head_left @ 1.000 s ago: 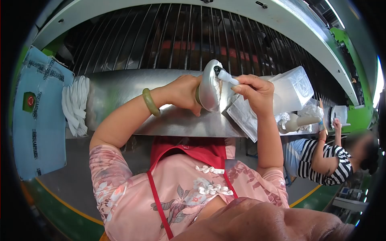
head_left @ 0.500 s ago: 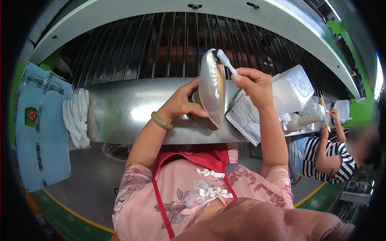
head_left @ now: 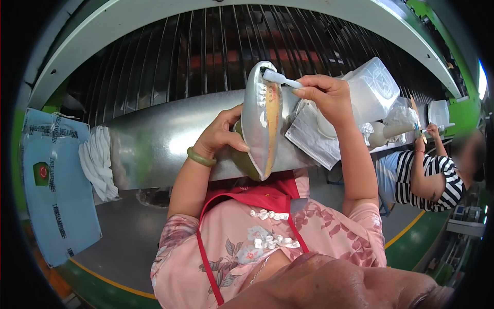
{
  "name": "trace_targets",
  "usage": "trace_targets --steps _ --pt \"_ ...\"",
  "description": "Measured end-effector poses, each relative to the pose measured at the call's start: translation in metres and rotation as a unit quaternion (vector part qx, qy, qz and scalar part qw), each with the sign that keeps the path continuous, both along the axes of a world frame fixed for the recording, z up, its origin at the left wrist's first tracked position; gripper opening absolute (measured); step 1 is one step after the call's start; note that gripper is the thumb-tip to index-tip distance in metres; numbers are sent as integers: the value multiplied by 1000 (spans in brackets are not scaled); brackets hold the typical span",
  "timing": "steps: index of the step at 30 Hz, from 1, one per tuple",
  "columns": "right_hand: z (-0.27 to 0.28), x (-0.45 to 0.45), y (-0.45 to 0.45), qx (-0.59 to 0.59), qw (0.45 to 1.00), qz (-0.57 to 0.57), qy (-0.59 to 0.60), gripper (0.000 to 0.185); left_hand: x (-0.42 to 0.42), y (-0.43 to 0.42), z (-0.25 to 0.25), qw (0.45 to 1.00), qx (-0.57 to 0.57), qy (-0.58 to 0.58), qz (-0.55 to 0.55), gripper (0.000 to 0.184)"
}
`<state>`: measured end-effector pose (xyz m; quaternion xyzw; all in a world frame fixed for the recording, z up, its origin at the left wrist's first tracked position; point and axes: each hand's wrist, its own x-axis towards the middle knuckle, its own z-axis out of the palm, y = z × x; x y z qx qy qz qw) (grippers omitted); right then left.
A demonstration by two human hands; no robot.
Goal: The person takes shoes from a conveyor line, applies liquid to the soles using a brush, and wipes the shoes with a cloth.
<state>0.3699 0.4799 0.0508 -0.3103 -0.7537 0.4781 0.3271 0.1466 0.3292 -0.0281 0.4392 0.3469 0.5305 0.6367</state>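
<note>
A silver shoe upper on a last [head_left: 257, 118] is held upright over the metal work surface, its tan underside facing right. My left hand [head_left: 225, 135] is wrapped round its left side, the thumb lying across the olive-green part near the lower end. Between the thumb and fingers of my right hand [head_left: 323, 95] is a small white brush [head_left: 280, 78]. The brush's dark head touches the upper end of the shoe, along the pleated silver edge beside the underside.
A blue box [head_left: 56, 185] and white cloths [head_left: 96, 165] stand at the left. On the right are a translucent container [head_left: 373, 92], a folded white cloth [head_left: 314, 136] and a pale bottle [head_left: 383, 133]. A co-worker in stripes [head_left: 432, 175] works farther right. Dark bars [head_left: 206, 56] run behind.
The shoe has turned so that its underside shows more, and its lower end has come nearer the apron. The brush has shifted slightly left with my right hand.
</note>
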Motion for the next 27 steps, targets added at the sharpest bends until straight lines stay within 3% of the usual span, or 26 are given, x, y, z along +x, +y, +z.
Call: trace_targets --steps 8,12,15,17,19,22,27 --pt "-4 6 5 68 997 12 -45 18 4 -2 -29 997 -11 -70 -14 93" --pt "-18 12 -3 44 998 32 -40 18 5 0 -45 991 -6 -132 -17 94" --pt "-19 17 -18 44 992 61 -102 18 8 0 -44 984 -5 -177 -10 94" --pt "-18 19 -22 -53 995 38 -81 19 8 -1 -42 981 0 -196 -3 94" --pt "-18 13 -18 -73 996 -3 -49 19 7 -1 -44 980 8 -199 -10 94" --pt "-25 9 -22 -24 994 -98 -41 19 11 -2 -44 977 -1 -214 5 94" --pt "-39 29 -56 13 992 -73 -102 21 13 -2 -38 972 3 -230 42 94"
